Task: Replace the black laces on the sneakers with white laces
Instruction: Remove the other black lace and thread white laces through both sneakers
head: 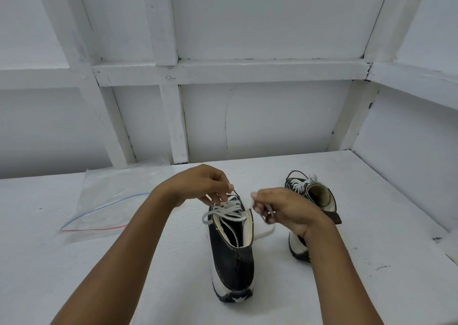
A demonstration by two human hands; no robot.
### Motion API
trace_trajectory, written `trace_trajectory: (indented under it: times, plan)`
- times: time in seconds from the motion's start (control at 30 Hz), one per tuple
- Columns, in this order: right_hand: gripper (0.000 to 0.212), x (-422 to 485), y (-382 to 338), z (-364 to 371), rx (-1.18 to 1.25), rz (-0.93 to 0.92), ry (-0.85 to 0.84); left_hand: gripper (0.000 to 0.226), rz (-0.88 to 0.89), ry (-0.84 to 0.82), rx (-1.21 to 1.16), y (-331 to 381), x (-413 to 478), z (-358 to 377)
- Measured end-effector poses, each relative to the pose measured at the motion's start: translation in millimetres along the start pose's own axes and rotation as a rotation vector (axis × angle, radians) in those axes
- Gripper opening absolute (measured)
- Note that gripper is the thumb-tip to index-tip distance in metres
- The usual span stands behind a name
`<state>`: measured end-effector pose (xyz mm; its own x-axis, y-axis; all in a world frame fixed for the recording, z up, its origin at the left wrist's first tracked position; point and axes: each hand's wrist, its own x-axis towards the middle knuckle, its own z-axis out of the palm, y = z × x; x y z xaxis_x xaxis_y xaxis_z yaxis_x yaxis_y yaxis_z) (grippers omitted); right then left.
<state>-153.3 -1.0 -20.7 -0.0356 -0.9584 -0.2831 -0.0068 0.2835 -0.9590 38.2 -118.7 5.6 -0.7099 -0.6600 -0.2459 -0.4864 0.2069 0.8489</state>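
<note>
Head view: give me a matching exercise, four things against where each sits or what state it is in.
Things:
1. near sneaker
2. far sneaker
3. plastic zip bag
4. right hand

States:
A. lies flat and empty-looking, left on the table
B. pinches a loose white lace end
C. stands between the two hands, white lace half threaded
D. stands behind the right hand, white laces in

Pairs: 1-C, 2-D, 3-A, 4-B

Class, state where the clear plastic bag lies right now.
In the head view, the plastic bag lies flat on the white table, on the left, beyond the left hand and left of the near sneaker.
</note>
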Motion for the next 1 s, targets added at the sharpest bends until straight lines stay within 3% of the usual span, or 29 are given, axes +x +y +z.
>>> trace_trajectory:
  times: [0.17,0.27,0.37,0.5,0.7,0.77,0.93,1.0]
  plan:
    - [0.039,-0.8,-10.7,-6.0,0.694,-0.123,0.145,0.019,0.010,0.012,0.006,-4.2,2.9,6.1]
    - [0.042,-1.6,-9.0,-7.0,0.816,-0.083,0.222,0.015,0.041,0.009,-0.035,-3.2,2.5,10.2]
    - [0.038,0.7,-2.6,-3.1,0.681,0.061,0.212,0.013,0.076,-0.009,-0.052,-1.3,1.2,12.5]
    - [0.005,3.6,3.6,2.2,0.292,0.149,0.148,0.012,0.081,-0.026,-0.041,0.1,1.1,13.9]
    - [0.019,3.0,12.2,2.9,-0.390,0.162,-0.044,0.012,0.074,-0.013,-0.016,-0.8,4.2,15.6]
    - [0.015,5.2,16.0,2.6,-0.422,0.127,-0.087,0.012,0.078,-0.011,-0.007,-0.3,5.5,15.7]
    - [0.036,11.4,23.2,3.8,-0.400,0.107,-0.154,0.011,0.074,0.011,0.007,-0.4,7.3,14.4]
    - [0.030,14.8,27.0,3.8,-0.378,0.082,-0.172,0.012,0.077,0.024,0.013,-0.3,7.3,13.6]
